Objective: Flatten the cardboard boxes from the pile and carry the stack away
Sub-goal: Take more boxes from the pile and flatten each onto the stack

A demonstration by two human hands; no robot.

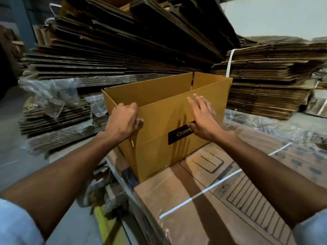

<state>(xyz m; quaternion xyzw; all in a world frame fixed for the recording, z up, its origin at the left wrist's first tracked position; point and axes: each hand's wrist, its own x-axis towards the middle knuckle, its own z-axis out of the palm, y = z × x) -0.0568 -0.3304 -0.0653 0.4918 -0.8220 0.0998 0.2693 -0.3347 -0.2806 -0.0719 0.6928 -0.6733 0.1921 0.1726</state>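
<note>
An open, yellow-brown corrugated cardboard box [169, 121] stands upright in the middle of the frame, its top flaps raised and a dark label with pale lettering on its near side. It rests on a bundle of flattened brown cardboard sheets [221, 200] printed with dark line markings, wrapped in clear plastic film and tied with white straps, which fills the lower right of the frame.

The left hand [123, 121] grips the near top edge of the box by its left corner, fingers curled over the rim. The right hand [203, 119] lies flat against the near wall of the box, fingers straight and spread, partly covering the label.

Behind the box, across the upper half of the frame, tall stacks of flattened dark-brown cardboard [123, 50] rise in uneven layers. A second, lower stack bound with a white strap [269, 76] sits at the upper right. Crumpled clear plastic sheeting [51, 96] hangs over the stacks at the left. Grey concrete floor [10, 124] shows at the left edge, and a pale wall [274, 16] at the upper right.
</note>
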